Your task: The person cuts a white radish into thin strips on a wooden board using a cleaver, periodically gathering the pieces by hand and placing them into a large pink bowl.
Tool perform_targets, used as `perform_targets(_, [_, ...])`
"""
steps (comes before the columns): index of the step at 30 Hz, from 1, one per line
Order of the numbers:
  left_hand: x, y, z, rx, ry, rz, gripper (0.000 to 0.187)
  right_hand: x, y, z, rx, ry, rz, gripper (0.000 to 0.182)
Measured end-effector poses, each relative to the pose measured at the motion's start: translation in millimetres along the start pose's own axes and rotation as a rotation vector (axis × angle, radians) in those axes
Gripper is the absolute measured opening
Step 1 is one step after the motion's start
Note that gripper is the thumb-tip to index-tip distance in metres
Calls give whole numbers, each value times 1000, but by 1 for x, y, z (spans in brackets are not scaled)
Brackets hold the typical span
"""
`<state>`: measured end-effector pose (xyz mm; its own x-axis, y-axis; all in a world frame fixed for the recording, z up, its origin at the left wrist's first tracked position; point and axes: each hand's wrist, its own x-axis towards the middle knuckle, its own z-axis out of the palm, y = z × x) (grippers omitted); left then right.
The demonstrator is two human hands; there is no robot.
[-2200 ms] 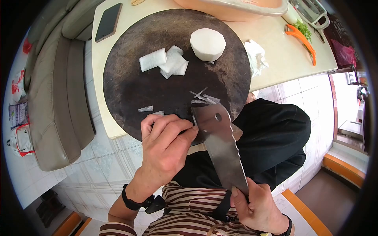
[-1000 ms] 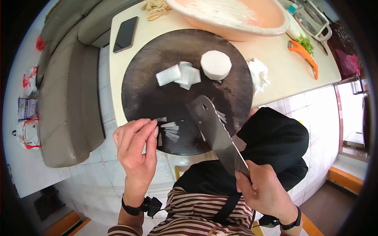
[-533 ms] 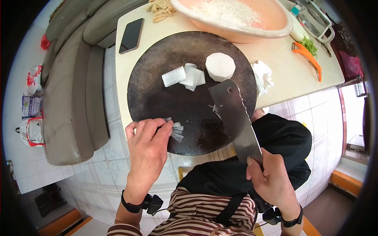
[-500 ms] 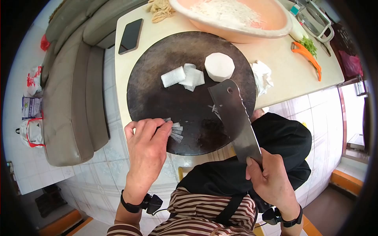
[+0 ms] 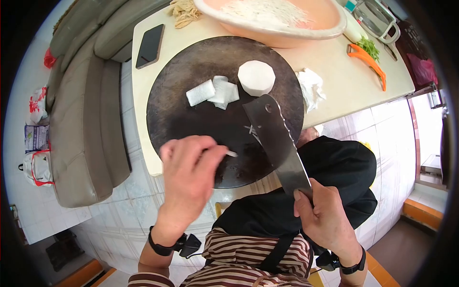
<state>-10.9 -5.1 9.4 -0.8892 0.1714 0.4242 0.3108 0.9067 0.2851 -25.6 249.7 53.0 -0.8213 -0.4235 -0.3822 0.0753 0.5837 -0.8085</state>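
My left hand (image 5: 192, 165) is over the lower left of the dark round board (image 5: 191, 62), its fingers closed on a small white strip (image 5: 231, 153) that sticks out past the fingertips. My right hand (image 5: 327, 215) grips the handle of a broad cleaver (image 5: 277, 143), whose blade lies over the board's right part. Thin white shreds (image 5: 253, 131) are beside the blade. Several white slices (image 5: 222, 92) overlap near the board's middle, and a thick white round piece (image 5: 256, 78) stands right of them.
A large pink basin (image 5: 277, 28) with white shreds stands behind the board. A phone (image 5: 150, 46) is at the back left, crumpled tissue (image 5: 311, 90) at the right, and an orange peeler (image 5: 368, 62) farther right. A grey sofa (image 5: 81, 110) is at the left.
My left hand has moved right and slightly up. The fan of white strips at its fingertips no longer shows; one short strip does. The board appears shifted slightly left in view.
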Motion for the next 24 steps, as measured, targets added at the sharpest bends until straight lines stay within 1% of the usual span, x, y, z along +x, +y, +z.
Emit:
perform_targets(1, [3,6,6,-32,24,82,31,0,0,1,-8,7,-6,16])
perform_targets(2, [4,12,12,-40,24,83,31,-1,0,1,-16,13,-10,17])
perform_targets(4, [3,21,24,-128,-50,128,28,-4,2,2,-13,17,-24,16])
perform_targets(6, [-2,22,26,-154,-69,133,27,-7,3,2,-3,24,-33,16])
perform_targets(10, [-14,18,21,-101,-76,150,28,-13,-4,-2,-57,-19,-67,11])
perform_targets(13, [-23,19,21,-124,-69,127,33,-19,-12,-7,-105,-47,-79,8])
perform_targets(14, [-24,21,21,-129,-60,114,33,-21,-12,-7,-137,-65,-71,21])
perform_targets(16, [-24,24,22,-138,-51,99,33,-25,-12,-7,-173,-63,-90,23])
perform_targets(20, [-22,26,22,-95,-99,130,31,-27,-10,-8,-271,-75,-130,28])
perform_targets(24, [-23,25,19,-68,-119,119,31,-28,-9,-8,-314,-99,-99,28])
